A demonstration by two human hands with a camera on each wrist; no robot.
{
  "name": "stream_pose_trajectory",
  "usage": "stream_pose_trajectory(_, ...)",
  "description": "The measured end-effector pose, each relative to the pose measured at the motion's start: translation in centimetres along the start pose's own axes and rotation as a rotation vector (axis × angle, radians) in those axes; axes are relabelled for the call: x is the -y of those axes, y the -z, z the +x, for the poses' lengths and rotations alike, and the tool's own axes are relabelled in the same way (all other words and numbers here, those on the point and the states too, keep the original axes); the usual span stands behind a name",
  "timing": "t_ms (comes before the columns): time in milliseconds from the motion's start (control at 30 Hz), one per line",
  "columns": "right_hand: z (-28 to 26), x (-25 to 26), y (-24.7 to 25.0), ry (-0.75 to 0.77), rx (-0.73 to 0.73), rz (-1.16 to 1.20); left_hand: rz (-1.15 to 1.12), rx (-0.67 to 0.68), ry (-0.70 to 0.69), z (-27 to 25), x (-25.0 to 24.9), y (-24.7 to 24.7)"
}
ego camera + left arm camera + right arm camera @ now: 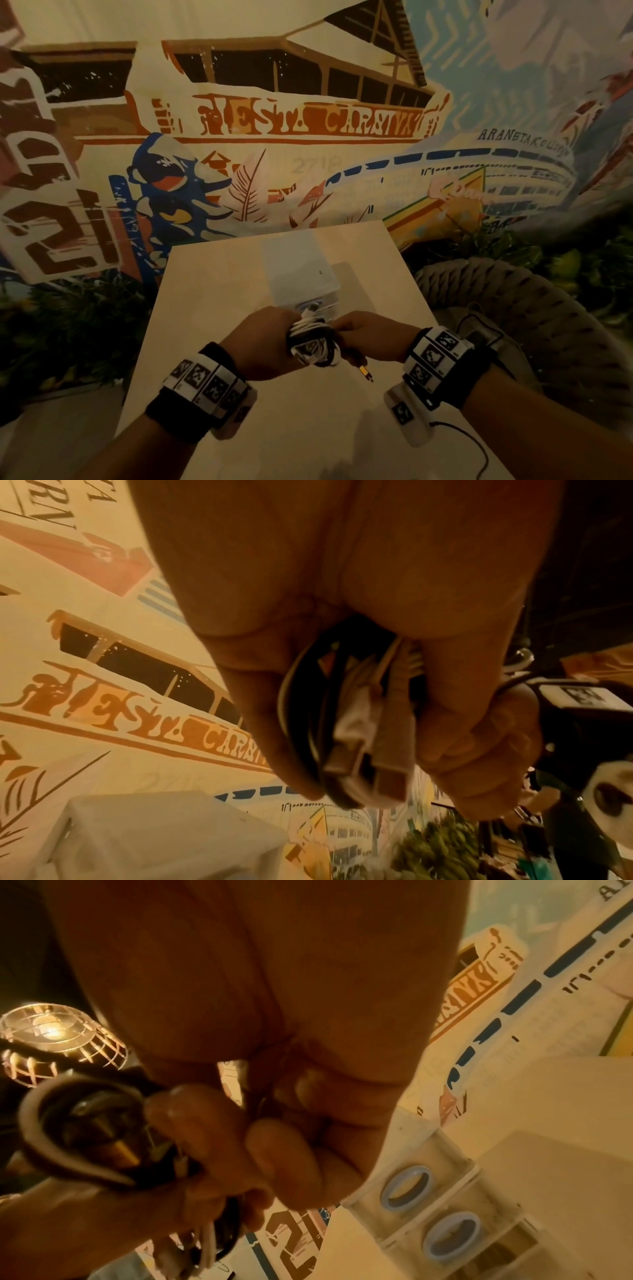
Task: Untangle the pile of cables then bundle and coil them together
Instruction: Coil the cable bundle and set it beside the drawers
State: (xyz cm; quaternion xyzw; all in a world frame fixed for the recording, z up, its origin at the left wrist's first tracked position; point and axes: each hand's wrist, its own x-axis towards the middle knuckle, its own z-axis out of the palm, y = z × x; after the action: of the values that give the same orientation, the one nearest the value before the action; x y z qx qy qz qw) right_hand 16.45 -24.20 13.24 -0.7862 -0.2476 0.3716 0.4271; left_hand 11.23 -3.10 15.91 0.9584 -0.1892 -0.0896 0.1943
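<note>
A coiled bundle of black and white cables (313, 344) hangs above the pale table (212, 308), held between both hands. My left hand (270, 339) grips its left side, fingers wrapped round the strands. In the left wrist view the cable bundle (356, 723) shows two pale flat plugs sticking out of my fist. My right hand (359, 335) pinches the right side of the coil. A gold plug (365, 372) dangles below it. In the right wrist view the looped cable bundle (78, 1123) and the gold plug (126, 1153) lie by my curled fingers (284, 1161).
A white drawer box (301, 274) with round blue-ringed pulls (407, 1188) stands on the table just beyond the hands. A wicker chair (520, 308) sits to the right, a thin black wire (476, 445) trailing near my right wrist. A painted mural wall and plants lie behind.
</note>
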Motion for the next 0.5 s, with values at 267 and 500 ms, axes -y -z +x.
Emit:
stream_pose_trajectory(267,-0.9,-0.1,0.6,-0.001,0.032,0.292,-0.101,-0.108,0.132,0.3,0.4,-1.5)
stream_pose_trajectory(500,-1.6,-0.8,0.2,0.223,-0.37,0.156,-0.194,-0.171,0.195,0.2,0.7,-1.2)
